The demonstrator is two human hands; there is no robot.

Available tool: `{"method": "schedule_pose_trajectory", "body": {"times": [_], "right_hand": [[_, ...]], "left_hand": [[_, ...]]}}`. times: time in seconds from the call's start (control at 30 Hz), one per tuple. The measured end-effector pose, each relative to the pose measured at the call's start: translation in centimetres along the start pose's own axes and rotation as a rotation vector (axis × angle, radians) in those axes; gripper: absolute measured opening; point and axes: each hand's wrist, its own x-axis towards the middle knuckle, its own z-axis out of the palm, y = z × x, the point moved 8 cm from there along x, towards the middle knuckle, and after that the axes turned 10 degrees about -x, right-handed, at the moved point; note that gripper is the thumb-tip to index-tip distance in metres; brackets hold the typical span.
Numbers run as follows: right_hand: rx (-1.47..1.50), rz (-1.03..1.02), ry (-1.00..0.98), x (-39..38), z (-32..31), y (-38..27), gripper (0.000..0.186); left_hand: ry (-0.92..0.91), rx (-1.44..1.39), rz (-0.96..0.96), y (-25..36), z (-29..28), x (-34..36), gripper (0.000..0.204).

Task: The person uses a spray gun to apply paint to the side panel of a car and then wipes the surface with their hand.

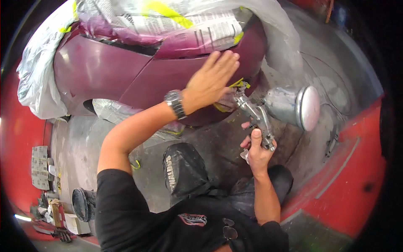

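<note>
My left hand (212, 80), a dark metal watch (175, 104) on its wrist, is stretched out flat with fingers extended in front of the car's purple side panel (176, 77). Whether the palm touches the panel I cannot tell. In my right hand (258, 153) is a metal spray gun (258, 117), gripped by its handle with the thumb up. A silver paint cup (285, 105) is fixed to the gun and leans to the right. The gun's head is close to the car, just right of my left hand. A small whitish scrap (244, 156) shows beside my right fingers.
Clear plastic sheeting (283, 42) and printed masking paper (214, 31) with yellow tape (170, 14) cover the car's upper parts. A hose (348, 101) lies on the floor at right. A black bucket (79, 204) and clutter stand lower left, near red walls (361, 130).
</note>
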Motion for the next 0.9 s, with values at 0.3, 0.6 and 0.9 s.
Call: {"method": "schedule_pose_trajectory", "body": {"times": [0.3,0.6,0.9], "right_hand": [[0.029,0.040,0.023,1.2,-0.8,0.4,0.032],[0.006,0.075,0.099,2.6,-1.9,1.0,0.040],[0.138,0.160,0.203,3.0,-4.0,1.2,0.036]], "left_hand": [[0.007,0.113,-0.059,-3.5,-2.7,-7.5,0.076],[-0.169,0.224,0.018,0.3,0.7,-0.2,0.080],[-0.087,0.460,-0.052,0.1,4.7,8.0,0.079]]}}
